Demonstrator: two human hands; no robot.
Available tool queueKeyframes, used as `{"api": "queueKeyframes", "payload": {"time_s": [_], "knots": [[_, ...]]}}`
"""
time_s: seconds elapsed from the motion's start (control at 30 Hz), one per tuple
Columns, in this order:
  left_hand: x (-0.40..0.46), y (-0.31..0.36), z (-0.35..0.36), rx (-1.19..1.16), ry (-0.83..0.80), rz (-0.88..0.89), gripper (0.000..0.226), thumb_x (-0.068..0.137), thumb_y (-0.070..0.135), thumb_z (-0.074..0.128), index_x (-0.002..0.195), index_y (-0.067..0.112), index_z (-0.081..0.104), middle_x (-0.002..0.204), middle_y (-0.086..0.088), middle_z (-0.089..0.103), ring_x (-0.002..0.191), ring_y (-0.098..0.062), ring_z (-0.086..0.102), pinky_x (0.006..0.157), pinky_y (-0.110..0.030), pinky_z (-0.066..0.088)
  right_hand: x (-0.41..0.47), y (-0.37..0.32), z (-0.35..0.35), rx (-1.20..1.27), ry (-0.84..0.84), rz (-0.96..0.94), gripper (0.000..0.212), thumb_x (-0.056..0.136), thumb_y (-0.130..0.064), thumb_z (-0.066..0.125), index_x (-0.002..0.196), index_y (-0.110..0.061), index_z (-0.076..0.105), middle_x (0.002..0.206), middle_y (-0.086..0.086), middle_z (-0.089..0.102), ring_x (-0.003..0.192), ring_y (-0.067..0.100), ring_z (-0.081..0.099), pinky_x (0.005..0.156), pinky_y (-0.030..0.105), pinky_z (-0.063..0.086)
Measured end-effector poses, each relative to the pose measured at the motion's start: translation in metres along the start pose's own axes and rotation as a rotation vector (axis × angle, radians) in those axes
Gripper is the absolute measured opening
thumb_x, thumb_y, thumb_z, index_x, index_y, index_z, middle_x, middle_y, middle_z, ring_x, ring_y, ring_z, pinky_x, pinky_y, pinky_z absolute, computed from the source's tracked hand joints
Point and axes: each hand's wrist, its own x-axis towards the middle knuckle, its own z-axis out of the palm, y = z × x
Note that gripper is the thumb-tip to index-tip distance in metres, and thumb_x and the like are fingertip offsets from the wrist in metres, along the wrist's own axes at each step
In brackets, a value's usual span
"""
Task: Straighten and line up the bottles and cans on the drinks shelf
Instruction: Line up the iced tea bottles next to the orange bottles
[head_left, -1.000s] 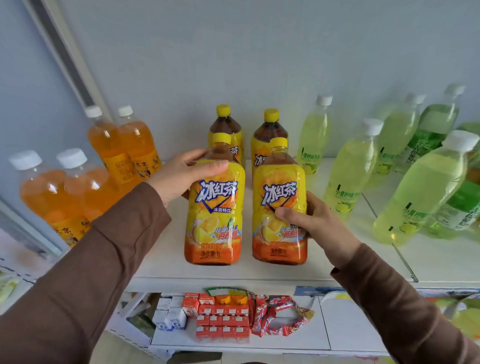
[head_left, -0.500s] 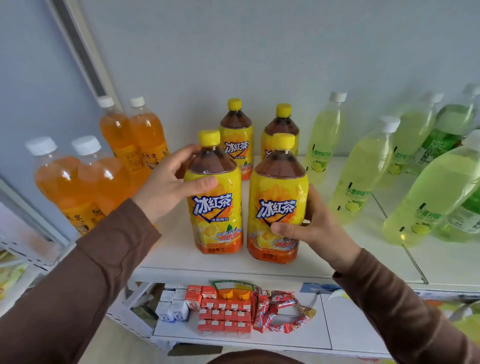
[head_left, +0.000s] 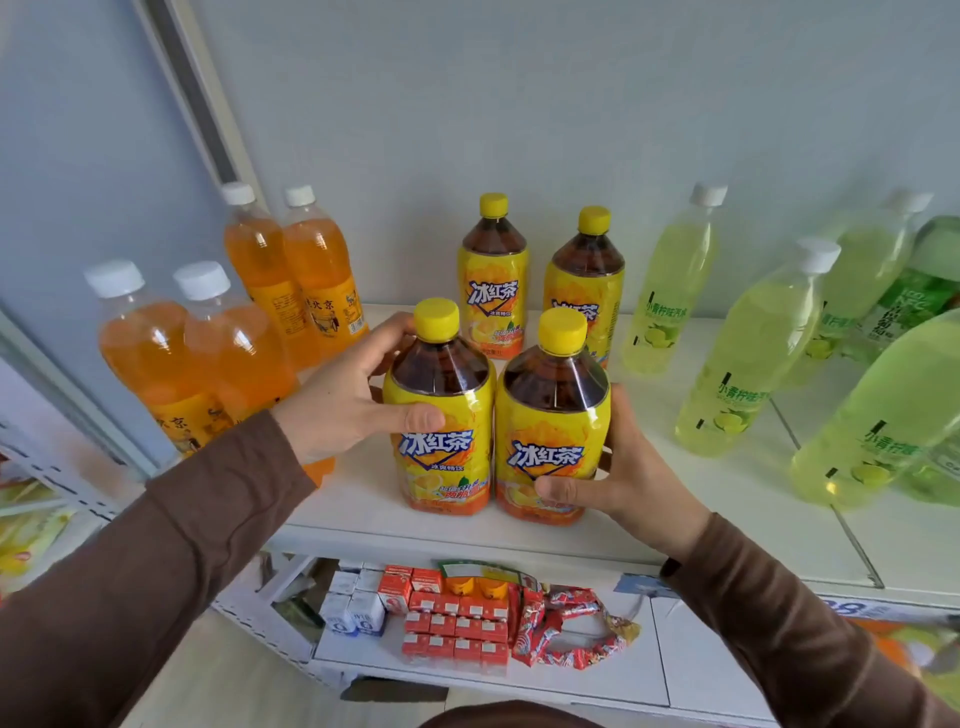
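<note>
Hands gripped two iced tea bottles near the shelf front edge: left hand on the left bottle, right hand on the right bottle. An uneven pull could have tipped one off.

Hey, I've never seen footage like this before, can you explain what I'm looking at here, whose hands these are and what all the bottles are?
This is a single picture from a camera worn on a person's head, looking forward and down, so the two arms in brown sleeves are the wearer's own. There is no machine here.

The left hand wraps the front left iced tea bottle, and the right hand wraps the front right iced tea bottle. Both bottles stand upright, side by side, near the front edge of the white shelf. Two more iced tea bottles stand behind them.

To the left are orange soda bottles with white caps; to the right, pale green lime drink bottles. A lower shelf holds small red cartons and snack packets.
</note>
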Motion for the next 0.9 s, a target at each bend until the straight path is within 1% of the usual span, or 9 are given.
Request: {"api": "queueKeyframes", "payload": {"time_s": [0.17, 0.27, 0.33, 0.4, 0.5, 0.6, 0.7, 0.8, 0.9], "knots": [[0.002, 0.020, -0.008, 0.168, -0.222, -0.117, 0.085, 0.068, 0.039, 0.084, 0.139, 0.044, 0.037, 0.138, 0.023, 0.055, 0.131, -0.002, 0.051, 0.109, -0.038, 0.045, 0.003, -0.004, -0.009, -0.053, -0.145, 0.014, 0.107, 0.069, -0.012, 0.090, 0.151, -0.032, 0.023, 0.140, -0.011, 0.057, 0.127, 0.015, 0.058, 0.103, 0.033, 0.050], [0.011, 0.039, -0.026, 0.560, -0.418, -0.210, 0.095, 0.070, 0.040, 0.086, 0.141, 0.051, 0.024, 0.149, 0.028, 0.039, 0.136, 0.007, 0.036, 0.116, -0.024, 0.030, 0.008, -0.019, -0.033, -0.299, -0.364, 0.071, 0.110, 0.074, -0.019, 0.089, 0.148, -0.049, 0.013, 0.149, -0.020, 0.047, 0.134, -0.002, 0.046, 0.104, 0.009, 0.037], [0.022, 0.057, -0.044, 0.918, -0.514, -0.288, 0.095, 0.078, 0.033, 0.082, 0.149, 0.040, 0.021, 0.154, 0.018, 0.033, 0.140, -0.001, 0.033, 0.116, -0.024, 0.027, 0.013, -0.032, -0.054, -0.597, -0.418, 0.080, 0.097, 0.081, -0.023, 0.083, 0.142, -0.053, 0.014, 0.148, -0.020, 0.045, 0.132, -0.004, 0.044, 0.100, 0.003, 0.031], [0.038, 0.080, -0.054, 1.099, -0.507, -0.329, 0.085, 0.085, 0.030, 0.076, 0.153, 0.032, 0.025, 0.153, 0.008, 0.040, 0.138, -0.010, 0.040, 0.113, -0.031, 0.034, 0.023, -0.045, -0.072, -0.799, -0.332, 0.076, 0.085, 0.088, -0.025, 0.075, 0.149, -0.046, 0.019, 0.147, -0.011, 0.048, 0.132, 0.005, 0.047, 0.108, 0.019, 0.036], [0.070, 0.111, -0.053, 1.166, -0.394, -0.233, 0.067, 0.090, 0.031, 0.068, 0.149, 0.028, 0.037, 0.147, 0.004, 0.050, 0.132, -0.012, 0.049, 0.110, -0.031, 0.039, 0.044, -0.067, -0.082, -0.826, -0.132, 0.076, 0.072, 0.090, -0.036, 0.069, 0.151, -0.027, 0.032, 0.144, -0.003, 0.053, 0.131, 0.017, 0.052, 0.107, 0.041, 0.043], [0.110, 0.120, -0.049, 1.123, -0.294, -0.148, 0.064, 0.088, 0.038, 0.070, 0.145, 0.024, 0.045, 0.145, 0.001, 0.052, 0.131, -0.015, 0.051, 0.111, -0.036, 0.040, 0.064, -0.083, -0.082, -0.844, 0.042, 0.063, 0.076, 0.089, -0.043, 0.069, 0.151, -0.020, 0.033, 0.148, 0.002, 0.049, 0.132, 0.021, 0.050, 0.106, 0.039, 0.043], [0.143, 0.112, -0.044, 1.083, -0.220, -0.128, 0.066, 0.085, 0.042, 0.073, 0.141, 0.019, 0.048, 0.145, -0.002, 0.052, 0.131, -0.017, 0.051, 0.110, -0.038, 0.041, 0.081, -0.087, -0.080, -0.886, 0.123, 0.104, 0.087, 0.090, -0.047, 0.067, 0.156, -0.014, 0.022, 0.156, 0.009, 0.039, 0.139, 0.026, 0.043, 0.110, 0.039, 0.038], [0.170, 0.090, -0.045, 1.084, -0.176, -0.205, 0.072, 0.081, 0.048, 0.075, 0.140, 0.017, 0.048, 0.142, -0.003, 0.053, 0.129, -0.020, 0.052, 0.108, -0.040, 0.042, 0.097, -0.081, -0.077, -0.884, 0.158, 0.197, 0.094, 0.091, -0.049, 0.066, 0.158, -0.009, 0.013, 0.159, 0.013, 0.034, 0.142, 0.030, 0.039, 0.111, 0.040, 0.036], [0.191, 0.071, -0.047, 1.132, -0.171, -0.312, 0.086, 0.077, 0.054, 0.075, 0.145, 0.015, 0.040, 0.143, -0.005, 0.051, 0.129, -0.024, 0.051, 0.107, -0.042, 0.043, 0.112, -0.070, -0.075, -0.793, 0.204, 0.262, 0.091, 0.090, -0.045, 0.069, 0.154, -0.005, 0.018, 0.156, 0.016, 0.038, 0.136, 0.034, 0.045, 0.105, 0.041, 0.040]]}}
